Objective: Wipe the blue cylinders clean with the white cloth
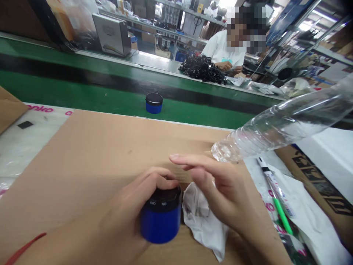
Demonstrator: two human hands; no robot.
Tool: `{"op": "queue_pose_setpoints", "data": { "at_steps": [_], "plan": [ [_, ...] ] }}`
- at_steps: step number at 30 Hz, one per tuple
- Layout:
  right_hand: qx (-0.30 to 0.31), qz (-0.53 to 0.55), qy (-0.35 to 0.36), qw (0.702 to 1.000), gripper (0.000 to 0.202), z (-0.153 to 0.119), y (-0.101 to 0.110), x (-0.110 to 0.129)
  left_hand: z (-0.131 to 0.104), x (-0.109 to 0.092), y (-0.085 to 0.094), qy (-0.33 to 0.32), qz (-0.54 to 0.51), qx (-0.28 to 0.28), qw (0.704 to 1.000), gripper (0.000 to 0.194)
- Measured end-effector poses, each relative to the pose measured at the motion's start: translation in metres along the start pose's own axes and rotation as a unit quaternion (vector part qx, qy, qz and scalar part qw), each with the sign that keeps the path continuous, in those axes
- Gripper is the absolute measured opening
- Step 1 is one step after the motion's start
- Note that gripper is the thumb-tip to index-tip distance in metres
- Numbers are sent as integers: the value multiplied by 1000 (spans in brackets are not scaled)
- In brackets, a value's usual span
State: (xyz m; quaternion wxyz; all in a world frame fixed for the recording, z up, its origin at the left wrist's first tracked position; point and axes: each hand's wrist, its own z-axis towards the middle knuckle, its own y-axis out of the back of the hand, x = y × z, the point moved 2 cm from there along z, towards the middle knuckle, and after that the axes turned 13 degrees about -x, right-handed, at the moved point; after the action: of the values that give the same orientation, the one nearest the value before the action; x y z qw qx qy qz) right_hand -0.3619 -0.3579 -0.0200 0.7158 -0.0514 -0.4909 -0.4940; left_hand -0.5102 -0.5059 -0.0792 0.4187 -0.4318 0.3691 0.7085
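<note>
A blue cylindrical device (160, 224) with a black top stands on the brown cardboard sheet (91, 147). White OFF and ON marks on its black band appear upside down. My left hand (143, 191) wraps around its left side, fingers curled over the top. Just to the right, my right hand (220, 184) hovers with its index finger stretched out and thumb apart; its other fingers are mostly hidden. Below that hand lies a crumpled white cloth (205, 224), partly covered by it. A similar blue and black device (154, 103) rests on the green belt (116, 99) ahead.
A clear plastic bottle (264, 129) leans in from the right. Beside the cardboard are a marker (275, 186), a green pen (282, 215) and a printed carton (317, 176). Across the belt, a person (220, 48) sits by a heap of black cables (202, 69).
</note>
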Motion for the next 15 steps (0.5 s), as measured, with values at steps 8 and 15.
{"op": "queue_pose_setpoints", "data": {
  "at_steps": [8, 15],
  "plan": [
    [71, 112, 23, 991, 28, -2, -15, -5, 15, -7, 5, -72, 95, 25, 993, 52],
    [-53, 43, -6, 998, 24, -5, -9, -4, 5, -6, 1, -49, 60, -3, 997, 50]
  ]
}}
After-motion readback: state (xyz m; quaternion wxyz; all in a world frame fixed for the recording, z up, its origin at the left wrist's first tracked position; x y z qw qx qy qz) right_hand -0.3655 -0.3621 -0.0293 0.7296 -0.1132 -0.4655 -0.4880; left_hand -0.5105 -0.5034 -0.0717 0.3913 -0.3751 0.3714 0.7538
